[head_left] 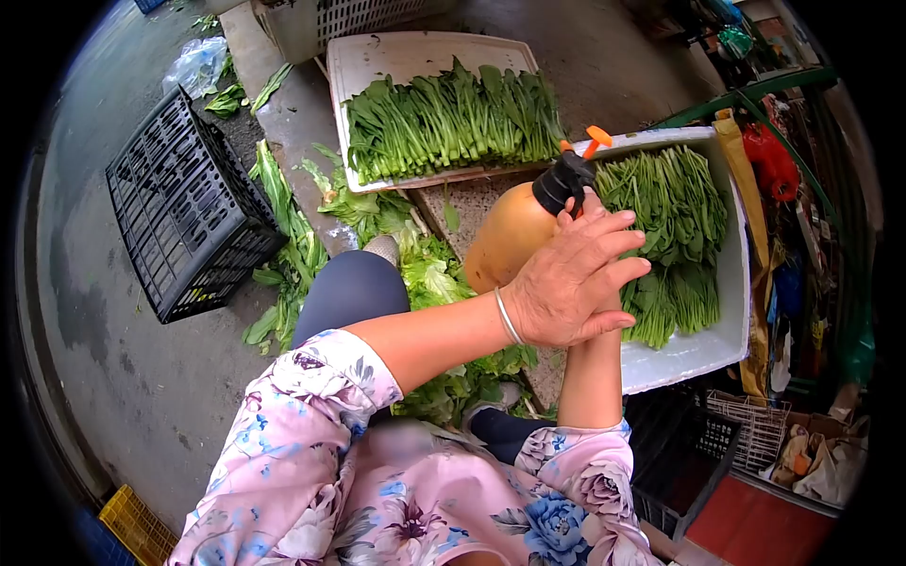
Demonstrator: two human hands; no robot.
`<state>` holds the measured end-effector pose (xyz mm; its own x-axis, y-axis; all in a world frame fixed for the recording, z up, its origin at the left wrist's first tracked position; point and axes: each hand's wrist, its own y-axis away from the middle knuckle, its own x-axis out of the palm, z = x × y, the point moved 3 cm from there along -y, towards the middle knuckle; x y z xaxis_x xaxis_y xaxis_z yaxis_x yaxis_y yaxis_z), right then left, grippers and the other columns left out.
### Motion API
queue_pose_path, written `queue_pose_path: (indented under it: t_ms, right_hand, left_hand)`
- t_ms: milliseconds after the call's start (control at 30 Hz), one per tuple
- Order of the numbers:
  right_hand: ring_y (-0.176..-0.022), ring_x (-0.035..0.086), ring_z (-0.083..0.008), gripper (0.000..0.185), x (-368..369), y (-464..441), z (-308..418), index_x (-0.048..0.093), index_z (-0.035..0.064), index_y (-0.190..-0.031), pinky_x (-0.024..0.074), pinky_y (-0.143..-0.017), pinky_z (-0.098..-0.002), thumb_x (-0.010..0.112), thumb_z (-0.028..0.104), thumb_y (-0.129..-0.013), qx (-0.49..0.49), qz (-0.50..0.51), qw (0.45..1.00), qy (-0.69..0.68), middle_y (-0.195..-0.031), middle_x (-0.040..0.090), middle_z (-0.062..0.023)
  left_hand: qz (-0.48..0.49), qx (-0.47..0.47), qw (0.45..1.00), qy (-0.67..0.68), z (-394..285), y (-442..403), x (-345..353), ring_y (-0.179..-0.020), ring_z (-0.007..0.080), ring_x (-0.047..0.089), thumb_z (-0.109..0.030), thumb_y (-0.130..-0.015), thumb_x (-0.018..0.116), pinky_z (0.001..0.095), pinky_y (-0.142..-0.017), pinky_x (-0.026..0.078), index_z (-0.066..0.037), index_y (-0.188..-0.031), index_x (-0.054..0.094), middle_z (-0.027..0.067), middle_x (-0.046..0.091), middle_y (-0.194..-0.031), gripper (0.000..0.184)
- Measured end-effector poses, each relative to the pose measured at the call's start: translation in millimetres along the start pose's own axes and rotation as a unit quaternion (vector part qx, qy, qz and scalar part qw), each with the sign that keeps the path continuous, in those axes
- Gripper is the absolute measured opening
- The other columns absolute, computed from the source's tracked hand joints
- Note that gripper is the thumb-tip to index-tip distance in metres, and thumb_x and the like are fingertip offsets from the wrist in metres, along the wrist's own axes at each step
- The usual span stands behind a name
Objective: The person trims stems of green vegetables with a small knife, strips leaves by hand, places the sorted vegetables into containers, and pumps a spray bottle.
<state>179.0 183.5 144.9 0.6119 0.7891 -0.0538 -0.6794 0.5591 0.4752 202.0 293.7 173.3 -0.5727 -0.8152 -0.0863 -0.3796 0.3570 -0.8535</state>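
My left hand [571, 278], with a bangle at the wrist, stretches its fingers apart and lies across my right wrist and hand. Mostly covered by it, my right hand [591, 202] shows its fingers wrapped at the black head of a pump sprayer [510, 241]. The sprayer has an orange-yellow tank and an orange nozzle, and it is tilted. Just right of my hands, a white foam box [734, 283] holds bundled leafy greens [661, 203]. Beyond the sprayer, more greens [453, 123] stand packed in rows on a white foam tray [377, 58].
A black plastic crate [193, 212] lies tipped on the pavement at left. Loose leaves [425, 264] cover the ground around my feet. Another dark crate [675, 453] and a wire basket [750, 424] sit at lower right. A plastic bag [196, 66] lies at upper left.
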Motion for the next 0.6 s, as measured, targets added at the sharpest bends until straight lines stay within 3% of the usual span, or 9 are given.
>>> queue_pose_path:
  t_ms: [267, 367, 567, 600]
  right_hand:
    - [-0.045, 0.046, -0.0118, 0.03, 53, -7, -18, 0.052, 0.0053, -0.079, 0.0374, -0.04, -0.0248, 0.044, 0.033, -0.089, 0.062, 0.084, 0.987, 0.125, -0.058, 0.051, -0.0029]
    - [-0.032, 0.031, -0.0095, 0.033, 75, -8, -34, 0.044, 0.0084, -0.066, 0.0268, -0.032, -0.0233, 0.046, 0.033, -0.088, 0.096, 0.074, 0.986, 0.111, -0.043, 0.038, 0.0005]
    - [-0.035, 0.036, -0.0108, 0.033, 76, 5, -49, 0.044, 0.0078, -0.069, 0.0304, -0.033, -0.0232, 0.044, 0.033, -0.089, 0.127, 0.095, 0.987, 0.035, -0.046, 0.04, -0.0008]
    - [-0.035, 0.036, -0.0109, 0.032, 73, 9, -51, 0.044, 0.0079, -0.069, 0.0305, -0.033, -0.023, 0.044, 0.033, -0.089, 0.121, 0.06, 0.991, -0.017, -0.046, 0.04, -0.0006]
  left_hand:
    - [-0.023, 0.006, 1.0, -0.02, 1, 1, -6, -0.113, 0.0356, 0.043, -0.036, -0.073, 0.062, 0.0495, -0.093, 0.035, -0.005, -0.112, 0.047, 0.0158, 0.046, -0.117, 0.052]
    - [-0.024, -0.008, 0.999, -0.043, 0, 2, -14, -0.113, 0.0356, 0.042, -0.038, -0.074, 0.061, 0.0492, -0.093, 0.035, -0.007, -0.112, 0.047, 0.0158, 0.045, -0.117, 0.051]
    - [-0.058, 0.0, 0.998, -0.021, -1, 3, -13, -0.114, 0.0355, 0.041, -0.038, -0.074, 0.06, 0.0493, -0.094, 0.034, -0.006, -0.112, 0.046, 0.0157, 0.045, -0.116, 0.051]
    - [-0.057, 0.004, 0.998, -0.019, -2, 3, -14, -0.114, 0.0355, 0.041, -0.038, -0.075, 0.06, 0.0494, -0.094, 0.034, -0.006, -0.112, 0.046, 0.0157, 0.045, -0.115, 0.051]
